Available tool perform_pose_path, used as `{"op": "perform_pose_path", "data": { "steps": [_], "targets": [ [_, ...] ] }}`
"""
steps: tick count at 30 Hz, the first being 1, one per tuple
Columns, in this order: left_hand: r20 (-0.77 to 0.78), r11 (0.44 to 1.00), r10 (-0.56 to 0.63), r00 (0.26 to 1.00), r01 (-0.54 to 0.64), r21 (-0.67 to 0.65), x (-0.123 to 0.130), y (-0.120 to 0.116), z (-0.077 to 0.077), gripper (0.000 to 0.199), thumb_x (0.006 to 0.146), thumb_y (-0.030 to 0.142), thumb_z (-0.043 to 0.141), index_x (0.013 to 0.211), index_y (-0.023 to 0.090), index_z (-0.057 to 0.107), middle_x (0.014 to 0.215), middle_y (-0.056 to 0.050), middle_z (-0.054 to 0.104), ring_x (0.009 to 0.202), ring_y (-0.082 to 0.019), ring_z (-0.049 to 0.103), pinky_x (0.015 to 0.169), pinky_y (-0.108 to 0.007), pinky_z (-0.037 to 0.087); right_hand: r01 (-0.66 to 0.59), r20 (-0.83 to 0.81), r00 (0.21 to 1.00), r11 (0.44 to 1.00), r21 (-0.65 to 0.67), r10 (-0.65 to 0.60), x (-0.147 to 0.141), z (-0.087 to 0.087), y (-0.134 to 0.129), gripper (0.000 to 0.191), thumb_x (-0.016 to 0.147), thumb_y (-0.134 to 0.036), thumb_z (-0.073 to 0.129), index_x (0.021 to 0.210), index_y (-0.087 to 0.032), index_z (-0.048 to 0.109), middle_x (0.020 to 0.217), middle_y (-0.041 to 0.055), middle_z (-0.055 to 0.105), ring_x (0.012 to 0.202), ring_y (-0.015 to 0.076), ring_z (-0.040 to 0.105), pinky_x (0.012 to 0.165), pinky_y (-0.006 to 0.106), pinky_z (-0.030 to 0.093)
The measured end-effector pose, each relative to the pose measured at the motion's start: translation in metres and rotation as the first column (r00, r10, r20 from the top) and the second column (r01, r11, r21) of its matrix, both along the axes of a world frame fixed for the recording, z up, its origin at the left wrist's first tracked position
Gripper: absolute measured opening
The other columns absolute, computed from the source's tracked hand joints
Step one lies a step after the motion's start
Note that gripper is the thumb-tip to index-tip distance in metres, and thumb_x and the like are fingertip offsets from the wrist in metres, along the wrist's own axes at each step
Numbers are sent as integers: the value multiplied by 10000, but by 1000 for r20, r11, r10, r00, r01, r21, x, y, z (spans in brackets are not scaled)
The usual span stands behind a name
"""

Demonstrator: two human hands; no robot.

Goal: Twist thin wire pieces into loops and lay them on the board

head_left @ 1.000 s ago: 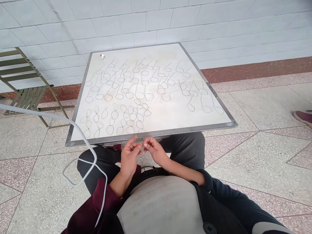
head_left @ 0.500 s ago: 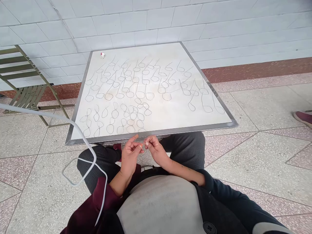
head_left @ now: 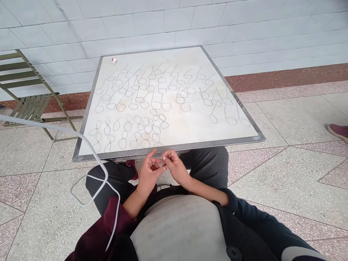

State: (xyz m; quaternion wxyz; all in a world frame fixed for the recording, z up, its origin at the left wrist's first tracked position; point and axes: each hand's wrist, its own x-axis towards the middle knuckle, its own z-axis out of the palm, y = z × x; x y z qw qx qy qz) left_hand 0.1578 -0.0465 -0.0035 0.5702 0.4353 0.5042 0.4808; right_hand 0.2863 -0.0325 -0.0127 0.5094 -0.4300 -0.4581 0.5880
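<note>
My left hand [head_left: 149, 174] and my right hand [head_left: 175, 167] meet over my lap, just below the near edge of the white table [head_left: 190, 130]. The right thumb and fingers are pinched together; what they hold is too small to make out. The left fingers are curled close to the right fingertips, with the left thumb stretched toward them, and whether they grip anything is unclear. On the table lie several thin wire loops with straight tails [head_left: 167, 106], and several twisted double loops [head_left: 122, 144] at the near left.
A small white and red object [head_left: 114, 61] sits at the table's far left corner. A white cable [head_left: 92, 148] hangs across the left side. A green folding chair [head_left: 32, 82] stands at left. Someone's shoe [head_left: 338, 131] shows at the right edge.
The left thumb has come away from its pinch and now stretches toward the right fingers. My left hand has shifted slightly right. The wires on the table look the same.
</note>
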Motion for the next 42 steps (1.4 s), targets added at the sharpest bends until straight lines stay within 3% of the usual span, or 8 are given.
{"op": "perform_pose_path", "data": {
  "steps": [5,13,20,27,30,33,36,42],
  "targets": [
    [-217,990,15,976,16,141,-2,-1,-8,649,732,170,692,1340,264,484,882,4,544,649,-87,475,679,-242,448,5,-53,999,998,-64,-8,-1,0,1,218,842,-413,608,876,-220,511,799,-11,509,704,137,501,689,291,433],
    [-353,982,50,934,19,189,-3,0,-13,656,734,198,697,1347,285,481,879,13,526,583,-74,408,596,-221,416,12,-47,999,997,-72,-15,-2,-1,0,214,808,-407,646,866,-220,560,763,-16,557,705,142,546,688,294,457],
    [-275,983,77,958,-26,184,-2,-1,-7,543,768,178,648,1296,233,539,825,11,547,599,-79,433,612,-215,407,25,-31,999,998,-51,-27,-1,-3,0,219,797,-413,659,859,-218,583,816,-2,581,763,149,543,758,308,457],
    [-78,992,107,991,-102,75,-2,-1,7,432,789,236,656,1211,192,581,793,3,616,681,-104,518,674,-226,426,12,53,999,999,33,-14,2,-3,-2,171,864,-380,591,948,-232,609,862,10,585,785,154,518,759,301,441],
    [-20,997,75,997,-74,39,-1,0,7,476,754,239,695,1214,199,578,824,-2,629,689,-105,522,688,-235,431,15,39,999,999,32,-16,2,-5,-3,153,871,-354,584,963,-234,607,866,7,582,772,148,525,745,296,445],
    [-54,999,-6,999,8,36,-1,1,4,609,676,191,752,1252,220,557,866,-3,616,627,-90,476,606,-222,403,32,40,999,999,13,-33,3,-7,-2,132,857,-339,603,931,-231,619,884,10,595,808,151,544,756,295,446],
    [-135,998,-33,990,39,40,-2,2,1,635,684,160,730,1284,223,534,806,18,592,563,-76,416,559,-218,369,22,80,997,1000,15,-23,4,-8,-2,134,853,-340,606,914,-227,646,911,22,618,857,165,562,795,309,451],
    [-125,998,-18,992,25,52,-4,1,0,537,749,161,663,1271,208,550,739,26,558,668,-104,492,691,-243,420,5,153,988,999,45,-12,6,-8,-2,172,884,-345,569,975,-235,664,963,37,630,798,160,552,749,309,463]
  ]
}}
